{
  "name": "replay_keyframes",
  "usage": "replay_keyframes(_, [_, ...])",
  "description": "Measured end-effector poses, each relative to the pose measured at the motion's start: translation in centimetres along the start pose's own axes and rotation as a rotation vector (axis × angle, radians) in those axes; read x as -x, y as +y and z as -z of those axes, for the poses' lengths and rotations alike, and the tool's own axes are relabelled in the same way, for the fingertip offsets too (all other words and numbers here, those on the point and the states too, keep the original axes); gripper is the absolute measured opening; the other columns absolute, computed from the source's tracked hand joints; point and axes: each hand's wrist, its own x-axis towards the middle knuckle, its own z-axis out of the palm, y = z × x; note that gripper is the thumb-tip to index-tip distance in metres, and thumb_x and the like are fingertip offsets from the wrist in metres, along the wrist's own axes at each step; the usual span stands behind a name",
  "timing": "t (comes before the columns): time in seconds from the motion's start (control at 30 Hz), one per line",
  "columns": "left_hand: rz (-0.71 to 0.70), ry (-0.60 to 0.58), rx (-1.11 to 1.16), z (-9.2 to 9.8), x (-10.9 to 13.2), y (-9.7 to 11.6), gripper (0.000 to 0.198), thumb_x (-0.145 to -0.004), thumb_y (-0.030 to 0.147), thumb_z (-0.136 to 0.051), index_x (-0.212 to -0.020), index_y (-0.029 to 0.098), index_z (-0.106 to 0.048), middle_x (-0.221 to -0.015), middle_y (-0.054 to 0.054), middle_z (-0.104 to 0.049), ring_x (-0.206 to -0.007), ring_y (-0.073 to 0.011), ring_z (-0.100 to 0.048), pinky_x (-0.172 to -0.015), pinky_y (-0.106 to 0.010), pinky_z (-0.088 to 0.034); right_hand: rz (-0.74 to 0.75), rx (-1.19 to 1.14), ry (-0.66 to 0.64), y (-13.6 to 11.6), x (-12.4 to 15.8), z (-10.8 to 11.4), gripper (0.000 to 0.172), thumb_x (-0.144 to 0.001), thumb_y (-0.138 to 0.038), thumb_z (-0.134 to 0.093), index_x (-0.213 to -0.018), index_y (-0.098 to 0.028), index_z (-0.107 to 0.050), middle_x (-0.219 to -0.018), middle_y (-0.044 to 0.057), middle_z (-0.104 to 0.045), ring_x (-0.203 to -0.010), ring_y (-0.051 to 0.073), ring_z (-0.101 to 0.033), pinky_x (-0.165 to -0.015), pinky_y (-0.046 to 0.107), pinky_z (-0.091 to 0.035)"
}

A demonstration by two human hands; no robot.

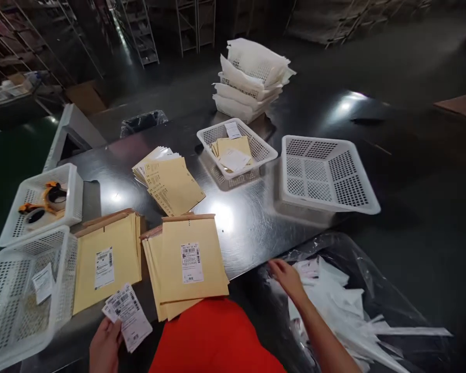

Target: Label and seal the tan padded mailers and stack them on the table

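At the lower left, my left hand [105, 344] is closed on a small stack of white shipping labels [129, 317] printed with barcodes and text. My right hand [284, 275] is over the edge of a clear plastic bag full of white paper scraps [330, 298]; its fingers are apart and I see nothing in them. Between the hands, a tan padded envelope [174, 285] with a shipping label [192, 262] on its face tops a stack at the table's near edge. Left of it lies another stack of padded envelopes [86, 280], its top one labelled too.
White baskets stand about: one with yellow tape dispensers [54, 199], one with a label slip [42, 283], one with envelopes [236, 150], and another [328, 178] at the right. Fanned envelopes [173, 184] lie mid-table [233, 233]. Lined baskets [252, 77] are stacked at the back.
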Motion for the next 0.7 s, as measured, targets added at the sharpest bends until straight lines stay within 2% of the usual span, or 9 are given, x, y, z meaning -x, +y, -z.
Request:
replay_keyframes(0.03, [0.019, -0.053, 0.027, -0.4, -0.7, -0.1, 0.031, -0.061, 0.023, -0.069, -0.091, 0.022, -0.064, -0.09, -0.005, -0.071, -0.086, -0.0248, -0.069, -0.068, -0.032, -0.057, -0.077, -0.229, -0.075, -2.3, -0.2, -2.3, 0.04, -0.065, -0.054, -0.057, -0.087, -0.021, -0.064, -0.089, 0.01, -0.07, -0.079, 0.027, -0.067, -0.071, 0.039, -0.053])
replay_keyframes(0.1, [0.066, -0.173, 0.083, -1.8, -1.8, -0.1, 0.025, -0.059, 0.019, -0.07, -0.083, 0.018, -0.065, -0.084, -0.006, -0.071, -0.08, -0.023, -0.069, -0.068, -0.03, -0.056, -0.109, -0.319, -0.132, -6.4, -0.5, -6.9, 0.051, -0.067, -0.056, -0.061, -0.103, -0.02, -0.059, -0.1, 0.011, -0.068, -0.083, 0.025, -0.066, -0.07, 0.036, -0.054])
replay_keyframes(0.2, [0.002, -0.341, 0.075, -5.2, -3.2, -0.2, 0.019, -0.058, 0.019, -0.07, -0.076, 0.015, -0.067, -0.082, -0.007, -0.072, -0.08, -0.0211, -0.068, -0.072, -0.03, -0.055, -0.134, -0.378, -0.222, -10.3, -0.4, -12.1, 0.05, -0.064, -0.049, -0.071, -0.101, -0.018, -0.058, -0.097, 0.011, -0.068, -0.087, 0.025, -0.066, -0.072, 0.035, -0.055])
replay_keyframes(0.27, [-0.064, -0.407, 0.028, -7.6, -4.1, -0.3, 0.019, -0.058, 0.019, -0.07, -0.076, 0.014, -0.069, -0.079, -0.006, -0.072, -0.075, -0.0198, -0.067, -0.07, -0.029, -0.053, -0.114, -0.422, -0.318, -11.5, 0.0, -13.9, 0.045, -0.06, -0.039, -0.075, -0.096, -0.017, -0.059, -0.094, 0.01, -0.07, -0.088, 0.026, -0.067, -0.074, 0.035, -0.055])
replay_keyframes(0.37, [-0.045, -0.44, 0.019, -10.2, -5.2, -1.1, 0.021, -0.054, 0.017, -0.071, -0.075, 0.012, -0.069, -0.072, -0.007, -0.072, -0.066, -0.0204, -0.065, -0.065, -0.031, -0.051, -0.055, -0.447, -0.432, -12.3, 1.3, -15.1, 0.05, -0.052, -0.022, -0.073, -0.099, -0.016, -0.058, -0.096, 0.009, -0.072, -0.088, 0.028, -0.068, -0.074, 0.036, -0.056])
replay_keyframes(0.5, [0.012, -0.476, 0.139, -11.6, -6.1, -2.4, 0.026, -0.05, 0.017, -0.075, -0.074, 0.011, -0.068, -0.071, -0.01, -0.072, -0.072, -0.0258, -0.069, -0.071, -0.036, -0.052, 0.009, -0.39, -0.496, -13.2, 2.5, -16.0, 0.059, -0.048, -0.014, -0.066, -0.106, -0.017, -0.055, -0.103, 0.01, -0.071, -0.094, 0.029, -0.067, -0.076, 0.036, -0.056])
replay_keyframes(0.6, [0.038, -0.504, 0.23, -11.9, -6.5, -2.9, 0.031, -0.047, 0.02, -0.08, -0.075, 0.011, -0.069, -0.076, -0.012, -0.073, -0.075, -0.027, -0.07, -0.075, -0.038, -0.053, -0.041, -0.346, -0.562, -14.0, 2.3, -16.6, 0.057, -0.053, -0.021, -0.07, -0.108, -0.017, -0.056, -0.105, 0.012, -0.071, -0.093, 0.03, -0.068, -0.075, 0.037, -0.057])
replay_keyframes(0.7, [0.062, -0.543, 0.274, -12.0, -6.6, -3.2, 0.038, -0.044, 0.021, -0.083, -0.079, 0.01, -0.071, -0.079, -0.013, -0.074, -0.073, -0.0267, -0.07, -0.075, -0.039, -0.053, -0.18, -0.387, -0.748, -14.7, 1.9, -16.5, 0.052, -0.059, -0.038, -0.074, -0.103, -0.014, -0.063, -0.101, 0.015, -0.073, -0.091, 0.031, -0.069, -0.08, 0.041, -0.057])
